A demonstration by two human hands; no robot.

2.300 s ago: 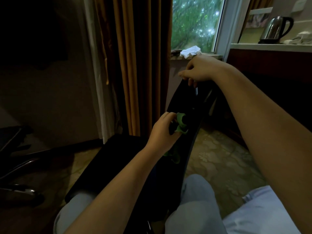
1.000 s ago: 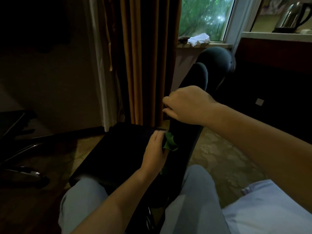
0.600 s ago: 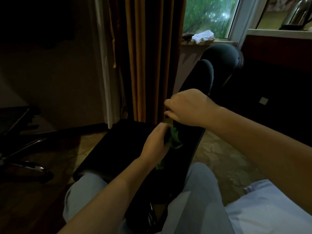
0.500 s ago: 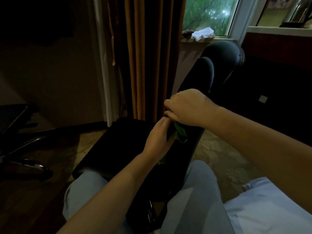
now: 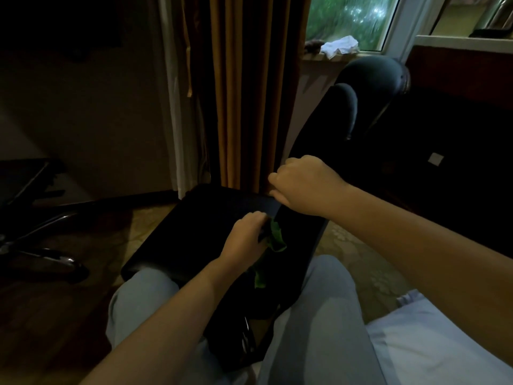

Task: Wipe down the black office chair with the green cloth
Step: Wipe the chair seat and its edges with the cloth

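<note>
We wipe the black office chair (image 5: 205, 220).
Our left hand (image 5: 244, 236) clutches the green cloth (image 5: 276, 237); our right hand (image 5: 302, 187) grips its edge.

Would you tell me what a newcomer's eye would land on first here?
The green cloth, bright against the black office chair at centre, bunched in the left hand. Just above, the right hand grips the chair's edge. Top right, the window glows green above a white rag.
</note>
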